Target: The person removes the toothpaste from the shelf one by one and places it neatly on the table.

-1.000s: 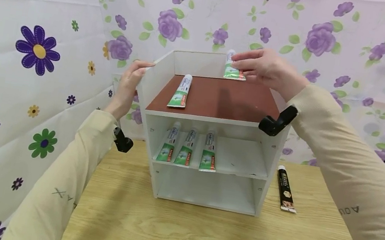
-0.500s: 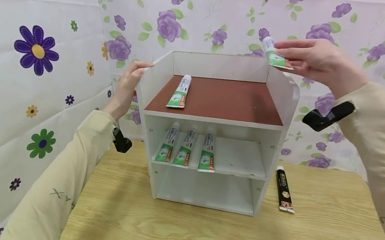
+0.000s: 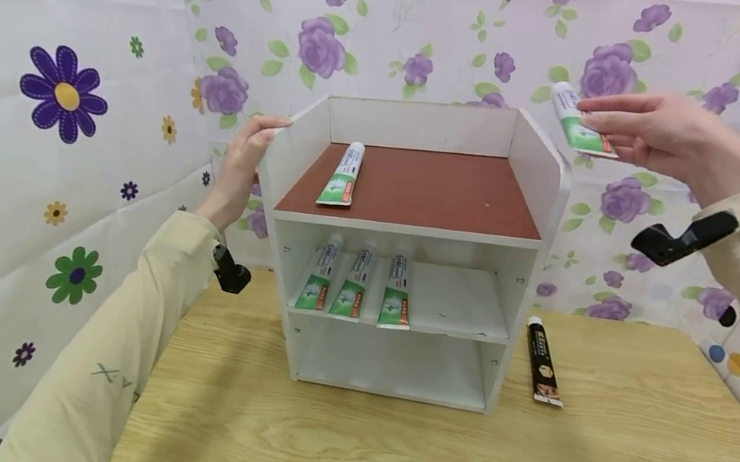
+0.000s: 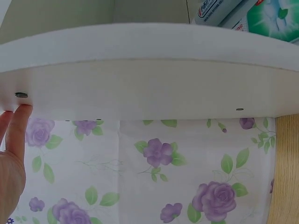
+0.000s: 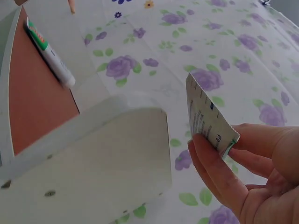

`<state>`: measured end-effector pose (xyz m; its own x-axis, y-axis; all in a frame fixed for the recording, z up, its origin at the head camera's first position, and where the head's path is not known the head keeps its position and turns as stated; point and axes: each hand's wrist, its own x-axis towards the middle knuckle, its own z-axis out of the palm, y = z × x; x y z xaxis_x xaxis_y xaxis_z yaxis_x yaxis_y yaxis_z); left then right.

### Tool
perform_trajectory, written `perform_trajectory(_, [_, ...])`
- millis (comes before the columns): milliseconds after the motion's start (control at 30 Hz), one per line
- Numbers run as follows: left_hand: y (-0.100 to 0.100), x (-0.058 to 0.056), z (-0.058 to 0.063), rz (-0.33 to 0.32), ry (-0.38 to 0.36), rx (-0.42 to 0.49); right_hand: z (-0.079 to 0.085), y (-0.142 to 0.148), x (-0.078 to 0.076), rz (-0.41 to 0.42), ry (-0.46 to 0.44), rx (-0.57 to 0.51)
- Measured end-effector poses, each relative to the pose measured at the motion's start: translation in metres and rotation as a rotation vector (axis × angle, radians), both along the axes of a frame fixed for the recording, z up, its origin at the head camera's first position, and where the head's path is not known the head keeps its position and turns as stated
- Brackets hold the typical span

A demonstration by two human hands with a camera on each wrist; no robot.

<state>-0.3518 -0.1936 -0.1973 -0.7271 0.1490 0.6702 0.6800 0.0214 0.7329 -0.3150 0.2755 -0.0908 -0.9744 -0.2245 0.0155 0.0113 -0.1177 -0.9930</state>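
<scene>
My right hand (image 3: 675, 138) pinches a white and green toothpaste tube (image 3: 579, 123) between thumb and fingers. The tube is raised beyond the shelf's top right corner, cap end up and to the left. In the right wrist view, the tube's printed back (image 5: 208, 116) shows between the fingertips. On the far left, my left hand (image 3: 240, 166) grips the upper edge of the white shelf unit's side panel (image 3: 305, 136). The left wrist view shows two fingers (image 4: 17, 128) against that panel. Another green toothpaste tube (image 3: 342, 174) lies on the shelf's brown top board (image 3: 435, 189).
Several matching tubes (image 3: 355, 281) lie side by side on the middle shelf (image 3: 457, 297), above a white bottom compartment (image 3: 393, 360). A black tube (image 3: 543, 363) rests on the wooden table (image 3: 342, 453), right of the unit. Flower-patterned sheets (image 3: 418, 20) hang behind and at left.
My right hand has carried its toothpaste tube from over the back of the top board, rightward past the right side panel. My left hand has stayed on the left panel.
</scene>
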Motion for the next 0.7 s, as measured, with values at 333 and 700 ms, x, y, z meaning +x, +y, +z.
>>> perform_trajectory(333, [0.001, -0.002, 0.002, -0.019, -0.001, 0.010, -0.042, 0.045, 0.001, -0.002, -0.031, 0.069])
perform_trajectory(700, [0.000, -0.002, 0.000, -0.025, -0.014, 0.035, -0.111, 0.067, -0.004, -0.015, 0.053, 0.227])
